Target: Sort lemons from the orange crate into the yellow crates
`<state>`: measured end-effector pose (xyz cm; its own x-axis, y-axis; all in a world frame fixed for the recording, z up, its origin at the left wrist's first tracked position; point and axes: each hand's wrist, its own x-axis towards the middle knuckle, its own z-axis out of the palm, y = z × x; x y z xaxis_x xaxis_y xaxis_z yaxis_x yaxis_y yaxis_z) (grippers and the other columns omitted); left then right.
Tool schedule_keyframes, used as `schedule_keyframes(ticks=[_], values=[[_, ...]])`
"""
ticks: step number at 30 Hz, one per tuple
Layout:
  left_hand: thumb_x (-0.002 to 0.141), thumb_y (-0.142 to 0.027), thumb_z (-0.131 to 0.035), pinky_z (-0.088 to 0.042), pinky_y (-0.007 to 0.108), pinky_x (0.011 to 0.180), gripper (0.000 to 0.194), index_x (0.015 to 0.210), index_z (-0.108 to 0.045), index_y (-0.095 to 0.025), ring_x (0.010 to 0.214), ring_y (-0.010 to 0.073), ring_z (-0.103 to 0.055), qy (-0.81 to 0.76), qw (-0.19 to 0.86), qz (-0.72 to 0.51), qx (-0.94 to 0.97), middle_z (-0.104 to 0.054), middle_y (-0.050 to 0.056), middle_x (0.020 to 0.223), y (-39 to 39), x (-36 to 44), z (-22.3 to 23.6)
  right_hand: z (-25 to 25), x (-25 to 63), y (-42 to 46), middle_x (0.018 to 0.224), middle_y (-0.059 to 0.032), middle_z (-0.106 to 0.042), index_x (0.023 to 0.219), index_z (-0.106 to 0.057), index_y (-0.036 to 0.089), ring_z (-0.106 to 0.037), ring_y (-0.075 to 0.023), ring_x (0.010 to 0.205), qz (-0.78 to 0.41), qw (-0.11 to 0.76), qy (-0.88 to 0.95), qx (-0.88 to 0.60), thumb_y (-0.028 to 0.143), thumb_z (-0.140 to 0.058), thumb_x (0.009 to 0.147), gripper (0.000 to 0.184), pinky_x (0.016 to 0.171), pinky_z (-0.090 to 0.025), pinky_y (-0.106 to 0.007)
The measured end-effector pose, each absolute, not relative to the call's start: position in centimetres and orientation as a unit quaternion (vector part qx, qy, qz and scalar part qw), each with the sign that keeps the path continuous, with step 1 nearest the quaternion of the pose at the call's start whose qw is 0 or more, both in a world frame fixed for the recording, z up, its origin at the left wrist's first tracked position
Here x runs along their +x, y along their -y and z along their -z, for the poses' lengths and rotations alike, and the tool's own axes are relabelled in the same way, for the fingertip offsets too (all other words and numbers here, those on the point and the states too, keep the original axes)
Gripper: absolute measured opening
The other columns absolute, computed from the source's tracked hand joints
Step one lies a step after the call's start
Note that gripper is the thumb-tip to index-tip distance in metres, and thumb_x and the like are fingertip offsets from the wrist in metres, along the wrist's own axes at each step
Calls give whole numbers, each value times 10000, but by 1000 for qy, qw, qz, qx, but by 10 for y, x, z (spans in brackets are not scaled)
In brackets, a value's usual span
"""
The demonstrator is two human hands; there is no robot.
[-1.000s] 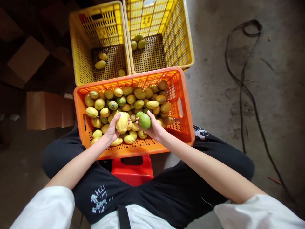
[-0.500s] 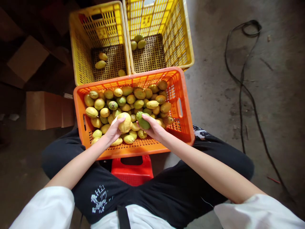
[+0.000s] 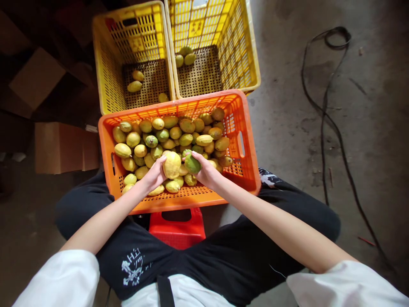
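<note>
An orange plastic crate (image 3: 231, 99) full of lemons, mostly yellow with a few greenish ones, stands right in front of me. Above its near half, my left hand (image 3: 156, 174) is closed around a large yellow lemon (image 3: 171, 165), thumb on top. Close beside it on the right, my right hand (image 3: 206, 171) grips a green lemon (image 3: 193, 163), its fingers partly hidden behind the fruit. The two held lemons are a small gap apart.
Beyond the orange crate stand a left yellow crate (image 3: 101, 72) and a right yellow crate (image 3: 254, 64), each with a few lemons. A red stool (image 3: 179, 234) is beneath the orange crate's near edge. Cardboard boxes (image 3: 57, 147) lie left; a black cable (image 3: 323, 111) lies right.
The yellow lemon in my left hand has turned and shifted slightly right. In my right hand the green lemon has rotated a little, moving slightly to the right.
</note>
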<state>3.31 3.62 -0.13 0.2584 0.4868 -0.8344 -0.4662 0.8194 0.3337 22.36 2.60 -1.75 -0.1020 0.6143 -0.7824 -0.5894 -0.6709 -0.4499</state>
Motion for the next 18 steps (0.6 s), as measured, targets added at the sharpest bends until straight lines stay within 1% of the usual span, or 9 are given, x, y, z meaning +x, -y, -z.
schedule_keyframes(ticks=[2,5,7,9,12,15,18], values=[[1037,-356,-690,-702,450,1040,467,1444,-738,-133,1202,353,-848,-539,787,-300,-1,-872,169,1263,-37,33,2,17,223,-27,902,-13,-845,896,-761,263,-838,-230,998,-745,404,10,-530,427,-974,850,272,882,-665,-291],[1019,-403,-738,-711,467,1023,458,1387,-754,-130,1199,371,-850,-554,778,-296,4,-868,184,1251,-37,31,3,15,222,-28,901,-14,-850,906,-738,275,-849,-254,986,-748,402,12,-528,435,-983,851,298,895,-694,-336],[997,-408,-790,-720,468,997,405,1304,-751,-147,1220,387,-843,-563,770,-300,24,-861,188,1256,-35,29,5,14,222,-28,905,-14,-854,919,-738,278,-850,-260,959,-750,399,9,-527,424,-989,856,297,890,-710,-357],[987,-379,-819,-726,465,971,326,1230,-735,-179,1247,397,-834,-570,763,-299,54,-857,183,1266,-33,27,9,13,222,-28,891,-10,-843,915,-743,274,-841,-250,913,-753,393,6,-529,397,-1006,850,297,878,-717,-354],[983,-345,-831,-735,432,897,251,1176,-716,-233,1209,371,-846,-583,754,-289,88,-863,147,1240,-28,25,18,13,223,-28,854,12,-807,887,-742,268,-799,-209,834,-754,387,2,-530,343,-1020,847,290,865,-715,-324],[942,-348,-884,-729,383,810,320,1190,-705,-255,1093,334,-867,-587,748,-297,87,-861,113,1142,-25,24,26,14,225,-27,837,28,-775,889,-736,264,-760,-178,780,-756,388,-1,-528,298,-1021,850,290,851,-700,-295],[910,-336,-914,-725,393,825,385,1221,-711,-234,1083,356,-865,-566,769,-291,68,-848,117,1047,-26,20,28,16,226,-26,836,26,-762,900,-715,266,-760,-181,780,-761,384,-1,-524,288,-1040,831,333,823,-688,-291]])
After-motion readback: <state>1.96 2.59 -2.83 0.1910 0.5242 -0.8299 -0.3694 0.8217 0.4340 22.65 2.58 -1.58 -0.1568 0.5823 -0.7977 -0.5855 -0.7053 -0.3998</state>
